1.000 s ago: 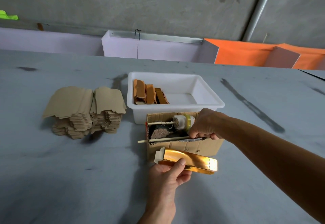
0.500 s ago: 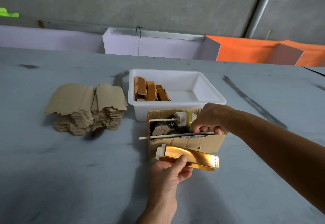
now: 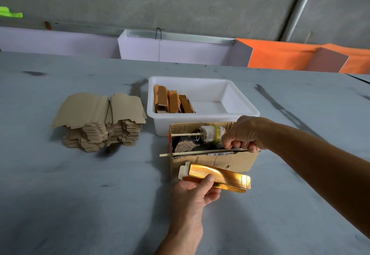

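Very little has changed over the last second. My right hand [image 3: 242, 134] is still at the open cardboard box [image 3: 220, 161], its grip pinched on the right end of the thin wooden stick [image 3: 200, 152]. The stick has hardly shifted. It lies along the box's near edge, and its left tip pokes out past the box's left side. My left hand [image 3: 192, 196] has not moved either. Its grip is closed on the gold carton [image 3: 226, 176], with the thumb pressed on the top face near the open white flap and the fingers curled underneath.

I read this as the stick being loaded or wiped at the box before it goes to the carton, so the gluing step has not yet started. The bottle with the yellow band [image 3: 212, 135] lies on its side inside the box, just beside my right knuckles. I cannot tell from here whether the stick carries any glue, as its held end is hidden under my fingers.

The carton is held level just in front of the cardboard box, below the stick and clear of it, with its flap end towards the stick's free tip. On the table [image 3: 80, 204] a stack of flat blanks [image 3: 100, 122] sits well to the left. The white tub [image 3: 202, 79] behind the box holds a few finished cartons [image 3: 172, 101].
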A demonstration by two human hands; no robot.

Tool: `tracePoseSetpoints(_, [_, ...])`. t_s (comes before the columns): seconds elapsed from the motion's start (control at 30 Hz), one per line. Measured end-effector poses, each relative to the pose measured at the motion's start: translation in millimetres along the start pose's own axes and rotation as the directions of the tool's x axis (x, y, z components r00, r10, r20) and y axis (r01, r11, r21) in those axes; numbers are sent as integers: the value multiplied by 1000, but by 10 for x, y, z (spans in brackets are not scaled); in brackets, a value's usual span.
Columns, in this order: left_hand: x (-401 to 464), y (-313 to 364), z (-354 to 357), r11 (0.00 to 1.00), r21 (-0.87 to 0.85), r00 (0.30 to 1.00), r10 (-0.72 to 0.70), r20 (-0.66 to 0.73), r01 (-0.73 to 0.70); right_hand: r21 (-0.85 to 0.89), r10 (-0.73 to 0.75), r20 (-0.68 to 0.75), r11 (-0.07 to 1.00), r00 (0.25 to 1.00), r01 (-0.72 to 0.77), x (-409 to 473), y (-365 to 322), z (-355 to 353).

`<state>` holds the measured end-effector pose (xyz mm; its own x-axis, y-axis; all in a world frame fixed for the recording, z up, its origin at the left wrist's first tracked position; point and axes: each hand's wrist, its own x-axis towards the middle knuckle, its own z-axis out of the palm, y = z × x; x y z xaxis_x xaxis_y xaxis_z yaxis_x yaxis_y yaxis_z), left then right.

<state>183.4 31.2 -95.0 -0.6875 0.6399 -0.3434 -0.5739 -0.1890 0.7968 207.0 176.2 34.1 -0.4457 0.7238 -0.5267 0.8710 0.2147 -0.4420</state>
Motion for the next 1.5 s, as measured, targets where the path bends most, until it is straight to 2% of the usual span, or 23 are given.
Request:
tracePoseSetpoints(0.4, [60, -40, 58, 998, 7, 997, 58, -55, -58, 179, -4, -33, 984, 999, 10, -47, 93, 27])
tracePoseSetpoints(0.9, [48, 10, 81, 998, -31, 993, 51, -104, -54, 313, -28, -60, 949, 998, 46, -177, 146, 79])
tracePoseSetpoints(1.13, [75, -41, 113, 998, 11, 991, 65, -113, -64, 333, -25, -66, 942, 997, 46, -174, 157, 110])
tracePoseSetpoints(1.5, [85, -82, 242, 996, -36, 983, 72, -166, -79, 386, -36, -56, 921, 998, 55, -172, 185, 131])
